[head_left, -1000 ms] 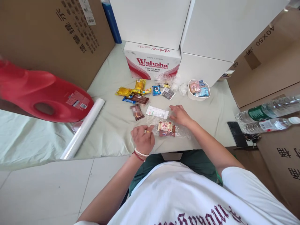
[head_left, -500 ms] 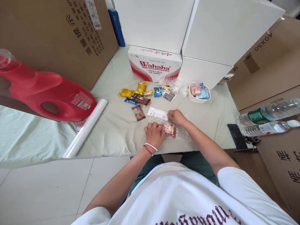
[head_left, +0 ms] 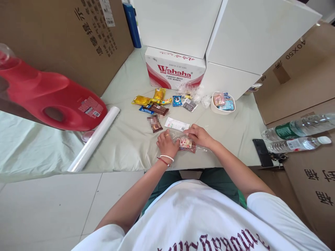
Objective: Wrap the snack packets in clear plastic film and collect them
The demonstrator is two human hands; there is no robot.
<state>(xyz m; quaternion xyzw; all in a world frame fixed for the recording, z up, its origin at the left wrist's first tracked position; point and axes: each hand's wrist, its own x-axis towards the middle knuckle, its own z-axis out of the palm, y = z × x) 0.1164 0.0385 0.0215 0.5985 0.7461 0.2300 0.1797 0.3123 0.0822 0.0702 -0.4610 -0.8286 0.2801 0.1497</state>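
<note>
Snack packets (head_left: pixel 186 142) lay amid clear film (head_left: pixel 178 134) just below the frame's centre. The left hand (head_left: pixel 167 143) rested beside them, perhaps steadying the film; the right hand (head_left: pixel 198 135) curled nearby, fingers close together; whether either pinched film, I couldn't tell.

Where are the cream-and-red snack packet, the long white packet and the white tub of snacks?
Cream-and-red snack packet (head_left: pixel 186 142): head view, on its printed front.
Long white packet (head_left: pixel 176 124): head view, middle of its upper face.
White tub (head_left: pixel 223 111): head view, on its near outer wall.
</note>
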